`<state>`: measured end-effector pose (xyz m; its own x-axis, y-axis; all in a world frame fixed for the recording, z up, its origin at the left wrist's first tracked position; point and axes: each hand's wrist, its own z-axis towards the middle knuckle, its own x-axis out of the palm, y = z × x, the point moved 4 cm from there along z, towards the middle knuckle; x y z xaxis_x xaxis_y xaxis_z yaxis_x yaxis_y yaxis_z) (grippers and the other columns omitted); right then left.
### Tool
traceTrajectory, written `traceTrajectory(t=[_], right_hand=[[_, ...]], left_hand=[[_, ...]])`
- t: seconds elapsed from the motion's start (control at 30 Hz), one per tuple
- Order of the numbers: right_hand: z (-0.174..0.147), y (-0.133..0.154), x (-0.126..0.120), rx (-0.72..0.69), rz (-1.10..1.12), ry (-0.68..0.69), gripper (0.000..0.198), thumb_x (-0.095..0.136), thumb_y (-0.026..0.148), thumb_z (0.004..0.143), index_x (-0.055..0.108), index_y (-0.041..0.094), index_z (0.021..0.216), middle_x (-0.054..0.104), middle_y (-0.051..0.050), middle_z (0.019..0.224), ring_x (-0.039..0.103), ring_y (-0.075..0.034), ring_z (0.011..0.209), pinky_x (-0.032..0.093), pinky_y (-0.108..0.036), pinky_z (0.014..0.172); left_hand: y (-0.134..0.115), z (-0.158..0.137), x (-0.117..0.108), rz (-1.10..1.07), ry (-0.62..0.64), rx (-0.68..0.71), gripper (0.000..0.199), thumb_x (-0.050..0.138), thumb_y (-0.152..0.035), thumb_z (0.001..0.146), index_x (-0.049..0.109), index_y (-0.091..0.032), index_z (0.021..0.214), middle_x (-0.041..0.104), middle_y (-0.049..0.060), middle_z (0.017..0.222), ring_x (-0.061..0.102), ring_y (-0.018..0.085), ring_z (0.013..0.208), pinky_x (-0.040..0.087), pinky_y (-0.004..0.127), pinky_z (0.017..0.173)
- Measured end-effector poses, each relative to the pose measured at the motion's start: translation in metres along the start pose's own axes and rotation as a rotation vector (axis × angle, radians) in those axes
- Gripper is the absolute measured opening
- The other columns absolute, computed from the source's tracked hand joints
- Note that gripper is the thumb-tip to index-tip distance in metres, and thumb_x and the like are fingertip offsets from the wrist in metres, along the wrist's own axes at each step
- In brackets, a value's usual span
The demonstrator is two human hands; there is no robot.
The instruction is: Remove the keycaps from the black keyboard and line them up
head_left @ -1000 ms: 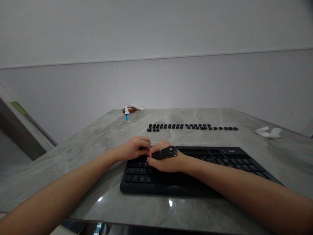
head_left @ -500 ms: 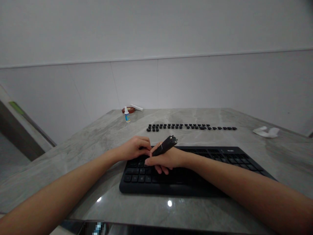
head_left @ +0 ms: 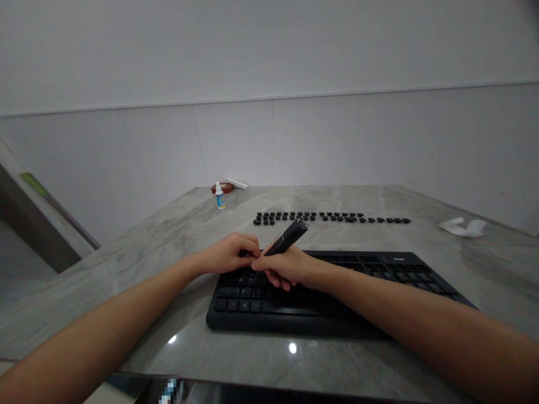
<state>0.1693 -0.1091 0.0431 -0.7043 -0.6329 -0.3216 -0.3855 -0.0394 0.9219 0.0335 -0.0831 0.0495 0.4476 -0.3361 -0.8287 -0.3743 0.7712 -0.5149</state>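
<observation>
A black keyboard [head_left: 320, 325] lies on the grey stone-patterned table, with both hands at its upper left part. My right hand [head_left: 290, 266] is closed around a black pen-like tool [head_left: 290, 235]. The thick end of this tool points up and to the right; its lower tip is hidden by my fingers. Beside it, my left hand [head_left: 236, 251] is closed, thumb and fingers pinched together over the keyboard's upper left edge. Whatever sits in that pinch is hidden. Fingertips of both hands are very close, possibly touching.
Behind the keyboard, loose black keycaps [head_left: 298, 216] lie in rows. Crumpled white tissue [head_left: 463, 227] is at the right. A small white-capped bottle [head_left: 220, 197], a reddish-brown object [head_left: 223, 188] and a white strip [head_left: 237, 183] stand at the back left, near the wall.
My right hand has moved slightly up with the black tool, which now stands a little steeper. My left hand has barely moved. The whole view has shifted slightly.
</observation>
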Motion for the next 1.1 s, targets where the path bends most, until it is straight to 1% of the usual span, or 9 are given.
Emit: traceTrajectory(t=[0.07, 0.2, 0.37, 0.5, 0.7, 0.8, 0.97, 1.1], right_hand=[[0.000, 0.000, 0.000, 0.018, 0.006, -0.019, 0.031, 0.055, 0.023, 0.080, 0.045, 0.015, 0.051, 0.046, 0.005, 0.039, 0.039, -0.005, 0.028, 0.024, -0.015, 0.027], [0.000, -0.002, 0.000, 0.027, 0.021, -0.058, 0.028, 0.055, 0.023, 0.077, 0.045, 0.015, 0.051, 0.045, 0.005, 0.038, 0.038, -0.006, 0.028, 0.024, -0.016, 0.027], [0.002, -0.003, 0.000, -0.003, 0.063, -0.060, 0.026, 0.059, 0.023, 0.073, 0.045, 0.016, 0.052, 0.045, 0.006, 0.037, 0.038, -0.006, 0.028, 0.026, -0.017, 0.028], [0.002, -0.002, 0.000, -0.048, 0.067, -0.065, 0.024, 0.059, 0.021, 0.071, 0.046, 0.016, 0.051, 0.044, 0.006, 0.037, 0.037, -0.005, 0.028, 0.028, -0.017, 0.029], [0.002, -0.002, 0.001, -0.083, 0.049, -0.082, 0.027, 0.055, 0.021, 0.073, 0.044, 0.016, 0.050, 0.043, 0.006, 0.036, 0.035, -0.006, 0.027, 0.026, -0.018, 0.028], [0.002, -0.001, 0.001, -0.074, 0.033, -0.100, 0.029, 0.054, 0.022, 0.075, 0.043, 0.017, 0.049, 0.042, 0.006, 0.036, 0.035, -0.006, 0.027, 0.026, -0.019, 0.029], [0.002, 0.000, 0.000, -0.092, 0.017, -0.115, 0.027, 0.054, 0.022, 0.075, 0.044, 0.017, 0.051, 0.041, 0.006, 0.034, 0.038, -0.006, 0.028, 0.028, -0.019, 0.031], [0.001, 0.002, -0.002, -0.102, -0.030, -0.141, 0.023, 0.053, 0.020, 0.074, 0.048, 0.016, 0.051, 0.040, 0.006, 0.032, 0.037, -0.006, 0.028, 0.027, -0.018, 0.032]], left_hand=[[-0.001, -0.001, 0.000, -0.008, 0.004, 0.003, 0.012, 0.058, -0.016, 0.088, 0.064, -0.012, 0.078, 0.060, 0.002, 0.081, 0.055, 0.011, 0.075, 0.043, 0.022, 0.070], [-0.004, -0.004, -0.004, -0.062, -0.017, -0.008, 0.008, 0.058, -0.017, 0.087, 0.064, -0.012, 0.087, 0.063, 0.003, 0.082, 0.057, 0.013, 0.076, 0.045, 0.024, 0.072], [-0.014, -0.005, -0.005, -0.101, 0.046, 0.109, 0.013, 0.062, -0.023, 0.087, 0.069, -0.012, 0.085, 0.064, 0.007, 0.089, 0.059, 0.015, 0.082, 0.047, 0.026, 0.078], [-0.016, -0.003, -0.003, -0.111, 0.051, 0.139, 0.012, 0.066, -0.025, 0.086, 0.073, -0.014, 0.086, 0.064, 0.007, 0.090, 0.060, 0.015, 0.083, 0.047, 0.026, 0.079], [-0.016, -0.002, -0.001, -0.120, 0.035, 0.148, 0.013, 0.066, -0.024, 0.087, 0.074, -0.014, 0.086, 0.065, 0.007, 0.088, 0.062, 0.014, 0.080, 0.048, 0.024, 0.075], [-0.016, -0.002, 0.000, -0.115, 0.018, 0.147, 0.014, 0.066, -0.025, 0.087, 0.074, -0.014, 0.085, 0.065, 0.006, 0.085, 0.062, 0.013, 0.076, 0.048, 0.023, 0.071], [-0.017, -0.003, 0.001, -0.103, 0.025, 0.136, 0.012, 0.066, -0.023, 0.086, 0.074, -0.015, 0.086, 0.065, 0.005, 0.085, 0.061, 0.012, 0.075, 0.048, 0.022, 0.070], [-0.017, -0.003, 0.000, -0.086, 0.015, 0.128, 0.011, 0.066, -0.022, 0.085, 0.074, -0.015, 0.082, 0.064, 0.005, 0.082, 0.060, 0.011, 0.073, 0.046, 0.022, 0.069]])
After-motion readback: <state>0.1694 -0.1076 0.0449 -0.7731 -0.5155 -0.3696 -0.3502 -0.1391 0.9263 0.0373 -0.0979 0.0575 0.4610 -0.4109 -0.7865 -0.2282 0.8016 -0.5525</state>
